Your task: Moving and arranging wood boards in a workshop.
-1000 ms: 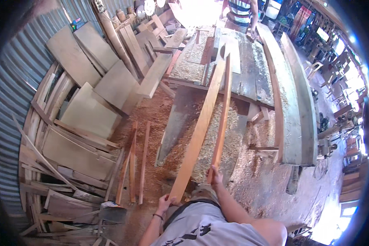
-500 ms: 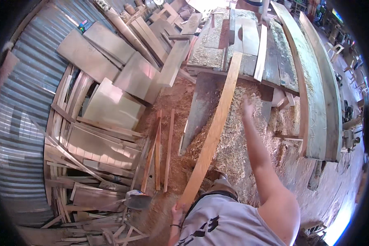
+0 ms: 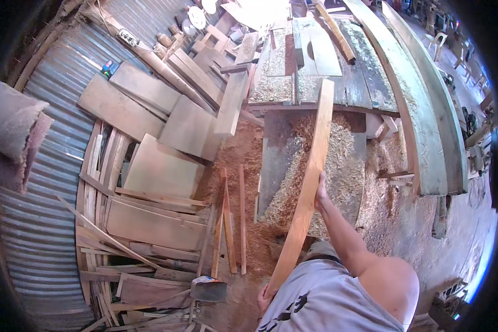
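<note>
Two hands [image 3: 320, 192] hold one long, flat wooden board [image 3: 316, 149].

Overlapping tan boards [image 3: 163, 169] lie beside a corrugated metal wall [image 3: 33, 249].

We see honey-orange on the wooden plank [image 3: 307, 196], paling to cream at its far end. Our sleeveless shirt [image 3: 329, 296] is lilac-grey with a black print. To the left, we have a blue-grey corrugated metal wall [image 3: 55, 130], striped light and dark along its ridges, and beige wooden panels [image 3: 163, 169]. We find 3 orange-brown slats [image 3: 243, 221] against russet sawdust [image 3: 252, 141], and straw-coloured shavings [image 3: 340, 157] speckled with brown. Farther off, we notice 2 white discs [image 3: 197, 17] and a white chair [image 3: 437, 41]
</note>
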A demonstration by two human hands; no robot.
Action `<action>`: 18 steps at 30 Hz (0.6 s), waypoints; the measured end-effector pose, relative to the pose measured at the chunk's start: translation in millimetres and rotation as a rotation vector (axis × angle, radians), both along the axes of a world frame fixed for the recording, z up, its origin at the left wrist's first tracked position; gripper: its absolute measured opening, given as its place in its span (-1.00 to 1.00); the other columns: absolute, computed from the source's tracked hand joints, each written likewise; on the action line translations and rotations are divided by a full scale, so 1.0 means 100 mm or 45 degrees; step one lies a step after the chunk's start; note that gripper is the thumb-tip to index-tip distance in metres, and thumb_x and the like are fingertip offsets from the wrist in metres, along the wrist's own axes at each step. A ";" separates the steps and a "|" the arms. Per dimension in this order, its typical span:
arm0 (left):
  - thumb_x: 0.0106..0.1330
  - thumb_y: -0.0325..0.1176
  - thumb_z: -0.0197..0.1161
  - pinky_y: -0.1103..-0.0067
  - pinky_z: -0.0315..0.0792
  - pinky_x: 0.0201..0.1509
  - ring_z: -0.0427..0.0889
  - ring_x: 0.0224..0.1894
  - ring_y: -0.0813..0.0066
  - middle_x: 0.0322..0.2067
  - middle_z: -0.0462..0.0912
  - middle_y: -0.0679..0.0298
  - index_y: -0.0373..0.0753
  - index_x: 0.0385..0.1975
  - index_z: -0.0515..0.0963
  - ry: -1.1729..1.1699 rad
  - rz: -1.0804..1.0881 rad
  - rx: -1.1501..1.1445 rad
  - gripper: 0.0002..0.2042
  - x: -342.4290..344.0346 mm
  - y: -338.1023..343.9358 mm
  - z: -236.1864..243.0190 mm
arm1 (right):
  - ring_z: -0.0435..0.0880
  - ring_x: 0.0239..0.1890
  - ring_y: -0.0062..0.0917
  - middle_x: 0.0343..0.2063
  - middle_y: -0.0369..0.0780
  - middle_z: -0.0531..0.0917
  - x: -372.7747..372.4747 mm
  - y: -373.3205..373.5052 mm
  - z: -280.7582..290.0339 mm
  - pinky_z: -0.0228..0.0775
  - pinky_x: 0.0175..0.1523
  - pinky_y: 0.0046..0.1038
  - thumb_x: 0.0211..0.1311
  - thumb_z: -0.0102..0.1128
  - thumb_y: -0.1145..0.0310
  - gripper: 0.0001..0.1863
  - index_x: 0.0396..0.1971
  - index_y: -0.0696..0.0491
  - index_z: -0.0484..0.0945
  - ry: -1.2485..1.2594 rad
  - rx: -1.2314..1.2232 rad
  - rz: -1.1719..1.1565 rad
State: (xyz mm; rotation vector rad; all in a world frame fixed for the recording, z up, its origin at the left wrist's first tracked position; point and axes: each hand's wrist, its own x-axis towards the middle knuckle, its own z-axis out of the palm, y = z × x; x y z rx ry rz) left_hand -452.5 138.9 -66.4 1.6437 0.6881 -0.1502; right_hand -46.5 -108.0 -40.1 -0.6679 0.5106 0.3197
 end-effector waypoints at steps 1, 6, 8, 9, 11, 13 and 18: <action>-0.08 -0.25 0.28 0.62 0.31 -0.16 0.41 -0.22 0.51 -0.29 0.46 0.20 -0.41 -0.19 0.34 0.007 0.002 -0.011 -0.52 0.00 0.02 0.00 | 0.46 -0.46 -0.52 -0.47 -0.27 0.47 -0.04 -0.03 -0.04 0.36 -0.38 -0.48 -0.01 -0.46 -0.29 -0.31 -0.16 0.00 0.30 -0.031 0.059 -0.030; -0.06 -0.23 0.26 0.66 0.32 -0.17 0.41 -0.24 0.56 -0.28 0.45 0.24 -0.40 -0.21 0.35 0.100 0.051 -0.363 -0.53 0.32 -0.08 0.28 | 0.47 -0.50 -0.52 -0.49 -0.30 0.47 -0.14 -0.31 0.33 0.35 -0.43 -0.47 -0.01 -0.43 -0.29 -0.33 -0.17 -0.01 0.31 0.081 -0.051 -0.052; -0.02 -0.24 0.23 0.66 0.32 -0.17 0.41 -0.25 0.57 -0.28 0.45 0.23 -0.39 -0.19 0.34 0.059 -0.089 -0.277 -0.55 0.41 -0.06 0.04 | 0.47 -0.51 -0.53 -0.50 -0.31 0.47 -0.12 -0.47 0.30 0.33 -0.47 -0.50 -0.02 -0.41 -0.29 -0.33 -0.18 -0.01 0.30 0.107 -0.124 -0.126; -0.01 -0.26 0.22 0.66 0.32 -0.16 0.41 -0.24 0.57 -0.26 0.44 0.24 -0.38 -0.17 0.32 0.002 -0.174 -0.256 -0.56 0.65 -0.19 0.15 | 0.45 -0.53 -0.55 -0.50 -0.32 0.46 -0.13 -0.67 -0.01 0.29 -0.50 -0.53 -0.03 -0.39 -0.30 -0.33 -0.16 -0.02 0.30 0.096 -0.274 0.005; 0.01 -0.27 0.21 0.66 0.31 -0.15 0.40 -0.24 0.58 -0.25 0.43 0.24 -0.38 -0.15 0.31 -0.061 -0.239 -0.229 -0.56 1.01 -0.35 0.21 | 0.27 -0.67 -0.64 -0.68 -0.38 0.37 -0.24 -0.67 0.00 0.06 -0.59 -0.59 -0.07 -0.34 -0.33 -0.41 -0.42 -0.08 0.35 0.237 -0.588 0.121; 0.06 -0.31 0.15 0.63 0.30 -0.13 0.41 -0.21 0.52 -0.22 0.41 0.22 -0.36 -0.08 0.24 -0.132 -0.342 -0.280 -0.56 1.36 -0.58 0.15 | 0.30 -0.64 -0.57 -0.61 -0.33 0.41 -0.60 -0.82 -0.39 0.17 -0.54 -0.50 -0.05 -0.33 -0.30 -0.40 -0.29 -0.07 0.34 0.371 -0.643 0.283; 0.14 -0.24 0.02 0.62 0.22 -0.04 0.37 -0.14 0.44 -0.15 0.38 0.18 -0.35 0.01 0.13 -0.324 -0.565 -0.233 -0.51 2.32 -1.21 0.16 | 0.43 -0.28 -0.41 -0.23 -0.15 0.42 -1.53 -0.53 0.18 0.30 -0.20 -0.30 0.06 -0.31 -0.15 -0.39 -0.02 0.01 0.18 0.099 -0.246 1.098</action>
